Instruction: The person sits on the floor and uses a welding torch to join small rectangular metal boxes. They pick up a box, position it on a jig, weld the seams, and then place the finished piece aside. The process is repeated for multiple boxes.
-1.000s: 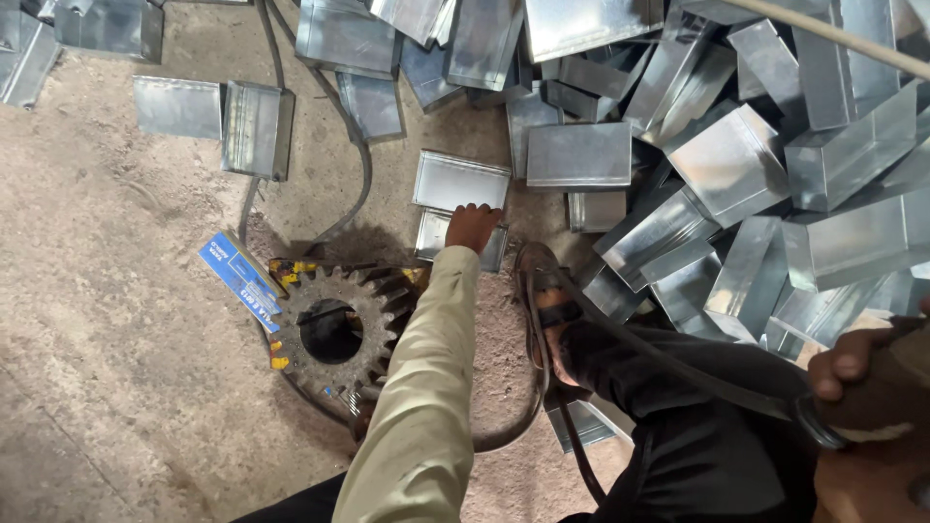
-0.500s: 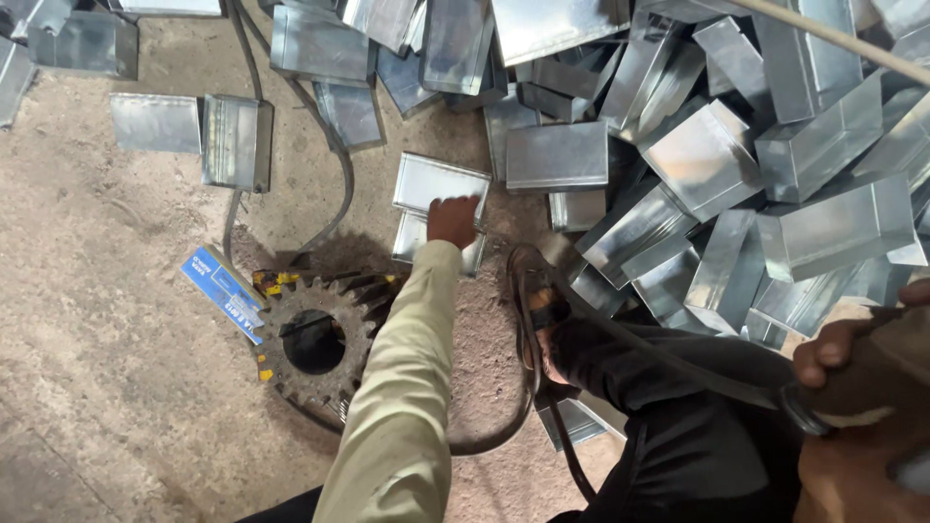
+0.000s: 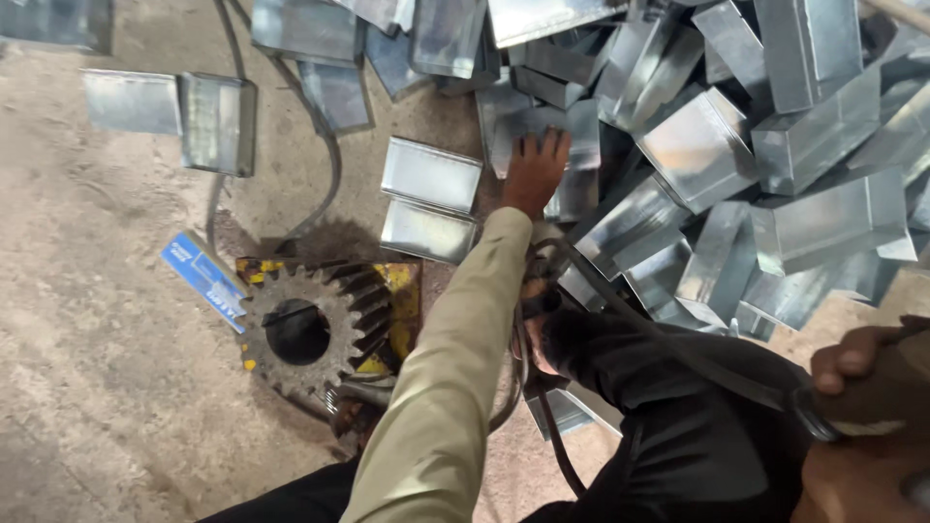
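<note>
My left hand [image 3: 533,169] reaches forward in a beige sleeve. Its fingers lie spread on a folded grey sheet-metal piece [image 3: 572,131] at the near edge of a big pile of shiny bent sheet-metal pieces [image 3: 736,145]. Just left of the hand, two flat folded pieces [image 3: 431,174] lie side by side on the floor. My right hand [image 3: 857,387] sits at the bottom right, closed around a dark brownish handle [image 3: 872,426]. A black cable [image 3: 668,344] runs from it across my dark trouser leg [image 3: 697,436].
A rusty toothed gear [image 3: 300,324] rests on a yellow plate [image 3: 399,291] near my left elbow. Beside it lies a blue flat strip [image 3: 203,276]. More sheet pieces [image 3: 174,111] and a grey hose [image 3: 329,165] lie on the dusty concrete floor at the upper left.
My left hand has moved from the two flat pieces up and to the right onto the edge of the pile. The view has shifted a little with it.
</note>
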